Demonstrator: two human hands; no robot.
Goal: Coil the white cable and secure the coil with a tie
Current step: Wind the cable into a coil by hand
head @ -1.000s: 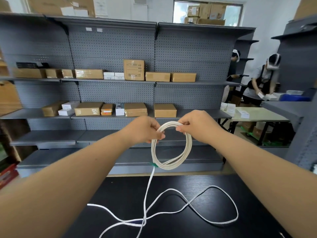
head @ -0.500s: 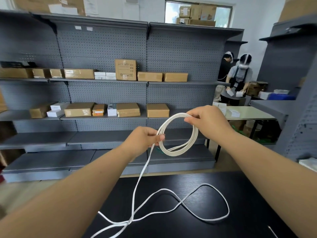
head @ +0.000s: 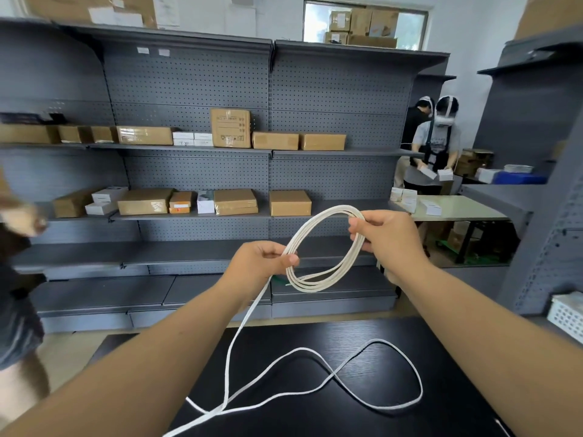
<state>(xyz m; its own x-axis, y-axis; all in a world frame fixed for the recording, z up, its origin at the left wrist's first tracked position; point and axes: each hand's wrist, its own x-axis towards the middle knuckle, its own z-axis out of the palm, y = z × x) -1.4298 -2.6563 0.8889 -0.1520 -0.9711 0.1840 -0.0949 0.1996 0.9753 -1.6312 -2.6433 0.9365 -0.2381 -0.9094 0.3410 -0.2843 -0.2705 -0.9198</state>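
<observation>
White cable coil (head: 318,287) pinched at its left by left hand (head: 262,263), top by right hand (head: 383,238).

Both hands (head: 325,247) pinch the white cable (head: 326,247) (partly coiled).

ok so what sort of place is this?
Probably a stockroom or warehouse packing area: grey pegboard shelving holding taped cardboard boxes, more cartons stacked at the window, and a person in a headset handling small white boxes.
</observation>
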